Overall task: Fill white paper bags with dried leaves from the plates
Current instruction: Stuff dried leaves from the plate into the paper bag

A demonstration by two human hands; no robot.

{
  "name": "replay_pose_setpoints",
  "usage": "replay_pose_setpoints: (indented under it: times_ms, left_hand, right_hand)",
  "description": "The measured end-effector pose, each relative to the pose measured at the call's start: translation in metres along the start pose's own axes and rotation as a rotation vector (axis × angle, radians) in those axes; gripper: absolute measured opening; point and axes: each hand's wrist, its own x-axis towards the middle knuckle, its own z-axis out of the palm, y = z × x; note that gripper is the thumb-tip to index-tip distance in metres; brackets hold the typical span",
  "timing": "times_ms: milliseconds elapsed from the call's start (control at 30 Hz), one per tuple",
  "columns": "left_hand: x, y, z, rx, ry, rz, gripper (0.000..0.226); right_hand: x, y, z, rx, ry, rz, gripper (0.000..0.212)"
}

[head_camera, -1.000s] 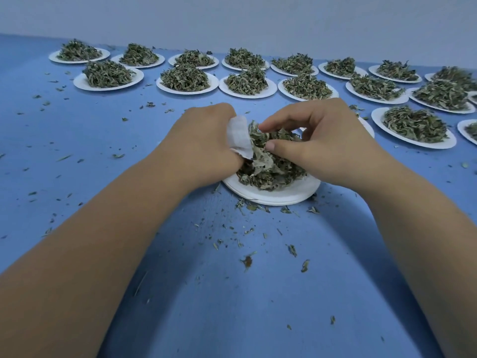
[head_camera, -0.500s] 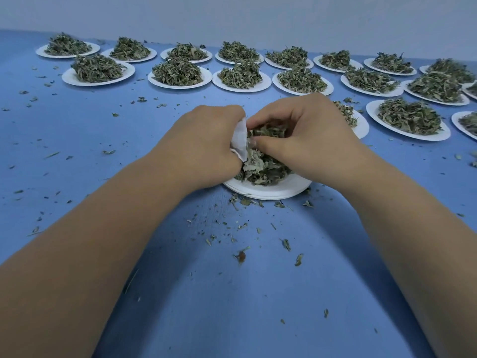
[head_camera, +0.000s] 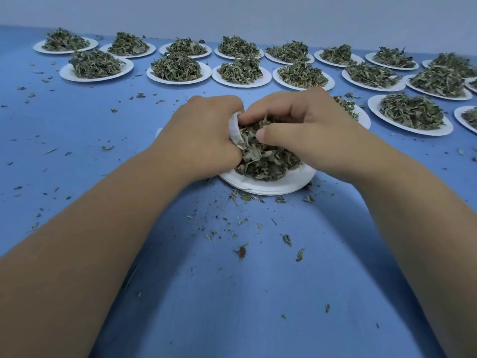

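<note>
Next to half a second ago: right hand [head_camera: 309, 133] pushed closer against the left hand [head_camera: 204, 135], with less of the white paper bag [head_camera: 235, 127] showing. Left fingers [head_camera: 229, 104] curled tight round the bag, just above the near plate [head_camera: 271, 186]. Right fingers [head_camera: 278, 107] bent, pinching dried leaves [head_camera: 265, 161] at the bag's mouth. Underneath, a blue counter [head_camera: 232, 293] dotted with leaf bits [head_camera: 242, 251]. Farther back, rows of full plates [head_camera: 178, 76] near a plain pale wall [head_camera: 232, 14].

I see open tabletop [head_camera: 77, 140] to the left and along the near edge, littered only with flat leaf scraps [head_camera: 242, 251], while two rows of heaped plates [head_camera: 64, 73] block the far side and crowd the right.
</note>
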Motion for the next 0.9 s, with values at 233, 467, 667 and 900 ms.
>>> replay_pose_setpoints:
  times_ms: [233,467,667,900]
  left_hand:
    - [0.001,-0.003,0.000,-0.038,0.001,-0.064,0.016]
    - [0.001,-0.003,0.002,-0.037,-0.020,-0.002,0.019]
    - [-0.001,0.001,-0.002,0.055,-0.045,0.030,0.024]
    - [0.000,0.010,-0.003,0.092,-0.031,0.038,0.028]
  right_hand:
    - [-0.003,0.002,0.002,-0.185,-0.035,-0.086,0.044]
    - [0.000,0.008,0.001,-0.210,0.066,-0.109,0.026]
    - [0.002,0.009,-0.002,-0.217,0.141,-0.162,0.025]
    - [0.007,0.002,0.020,-0.191,0.266,-0.162,0.012]
